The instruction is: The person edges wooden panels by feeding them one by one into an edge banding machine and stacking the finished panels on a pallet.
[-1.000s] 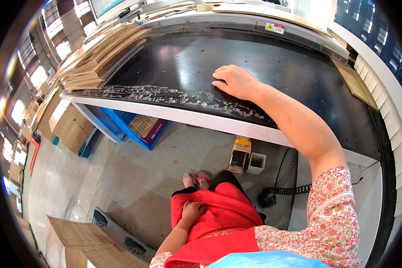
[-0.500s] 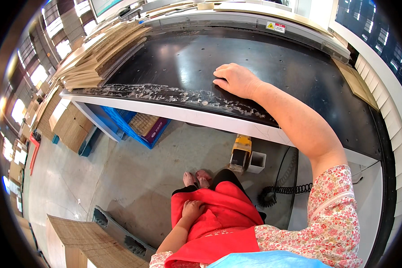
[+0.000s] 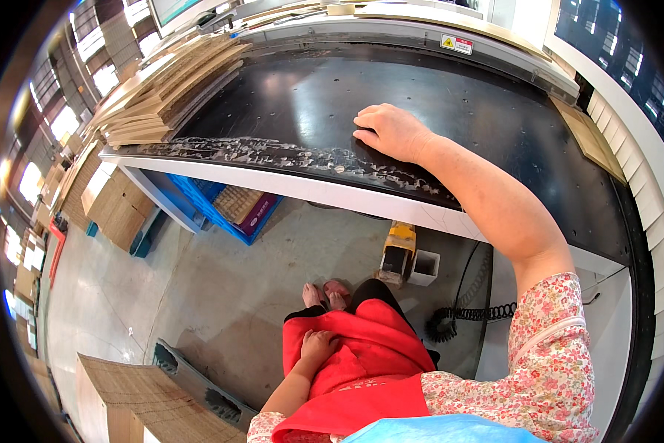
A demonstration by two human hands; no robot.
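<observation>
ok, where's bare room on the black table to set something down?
Black table: between the board stack and the right hand; behind that hand up to the rear rail; and between the right forearm and the tan panel. Crowded: the left end, under the stack. The front strip looks scuffed or flaky, so probably second choice.

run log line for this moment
left hand: resting on red apron | right hand: curled on black tabletop, palm hidden | stacked boards: tabletop's left end | blue crate: below tabletop
</observation>
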